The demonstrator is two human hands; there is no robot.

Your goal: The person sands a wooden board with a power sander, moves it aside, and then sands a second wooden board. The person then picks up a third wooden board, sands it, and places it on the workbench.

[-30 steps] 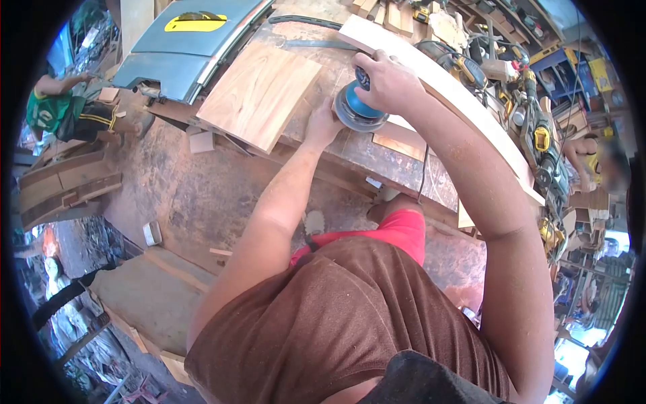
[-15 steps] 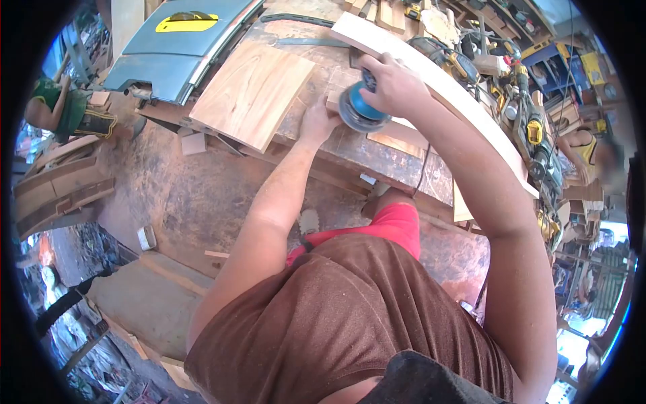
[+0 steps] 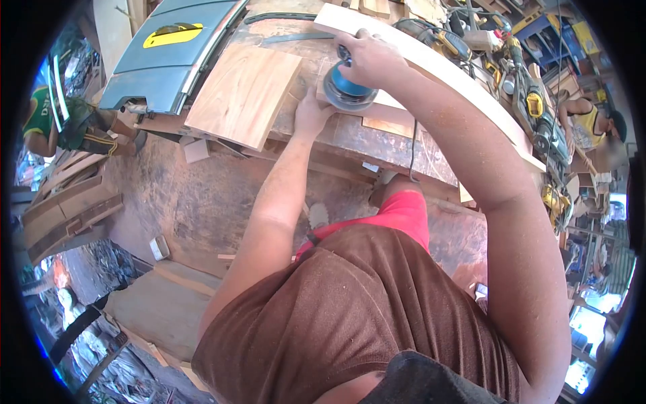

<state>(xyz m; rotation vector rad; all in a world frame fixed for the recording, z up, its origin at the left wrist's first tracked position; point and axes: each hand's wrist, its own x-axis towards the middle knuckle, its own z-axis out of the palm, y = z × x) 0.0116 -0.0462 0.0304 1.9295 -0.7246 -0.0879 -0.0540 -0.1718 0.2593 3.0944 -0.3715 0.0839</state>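
Observation:
My right hand (image 3: 377, 62) is closed over the top of a blue random orbital sander (image 3: 346, 89), whose round base sits on a narrow pale wooden board (image 3: 388, 101). At the board's left end, my left hand (image 3: 313, 116) grips it close beside the sander; its fingertips are partly hidden. A wide wooden panel (image 3: 245, 94) lies flat to the left of that hand. Beyond the sander, a long pale plank (image 3: 431, 64) stretches along the workbench (image 3: 340, 138). From the sander a dark cord (image 3: 413, 151) hangs over the front edge.
A blue-grey table saw (image 3: 168, 60) with a yellow insert stands at upper left. Several power tools (image 3: 535, 104) and cords crowd the bench's right side. One person (image 3: 50, 121) is at the far left, another (image 3: 585, 124) at the right. Wood offcuts (image 3: 196, 150) lie below the bench.
The sander and my right hand have shifted slightly left along the board, while the whole view has turned a little. At the far left, the person now appears with long pale strips.

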